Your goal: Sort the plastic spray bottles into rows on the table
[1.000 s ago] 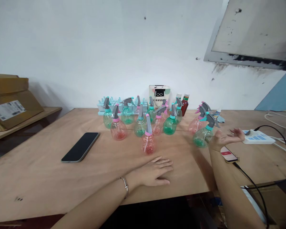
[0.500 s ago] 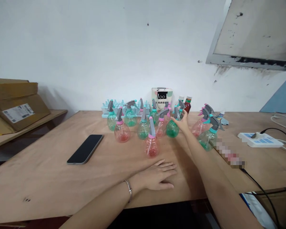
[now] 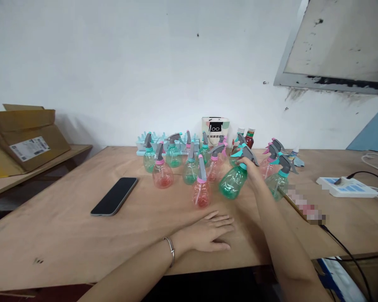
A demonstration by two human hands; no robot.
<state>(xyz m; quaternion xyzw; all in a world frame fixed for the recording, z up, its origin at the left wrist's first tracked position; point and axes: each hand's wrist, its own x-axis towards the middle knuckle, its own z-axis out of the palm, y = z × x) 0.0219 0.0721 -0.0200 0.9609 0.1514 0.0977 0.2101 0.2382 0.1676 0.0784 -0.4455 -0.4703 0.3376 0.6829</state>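
My right hand (image 3: 249, 165) grips a green spray bottle (image 3: 233, 183) at its neck, below the grey and turquoise trigger head. The bottle leans, its head towards the right. Flat on the wooden table (image 3: 138, 243) lies my left hand (image 3: 211, 231), fingers stretched out and holding nothing. Just beyond it stands a pink spray bottle (image 3: 201, 193). Several more pink and green spray bottles stand behind, among them another pink spray bottle (image 3: 163, 174) on the left. To the right of my right forearm is a green spray bottle (image 3: 277, 182) with a turquoise collar.
A black phone (image 3: 115, 196) lies at left. Along the wall are a light-blue rack (image 3: 141, 147), a printed paper bag (image 3: 215, 130) and a red-brown bottle (image 3: 248, 140). At right are a power strip (image 3: 346, 187) and cables. A cardboard box (image 3: 28, 138) sits far left.
My right hand has closed on the green spray bottle's neck. The bottle has come nearer to me and tilted, its head swinging right. My left hand stays flat on the table.
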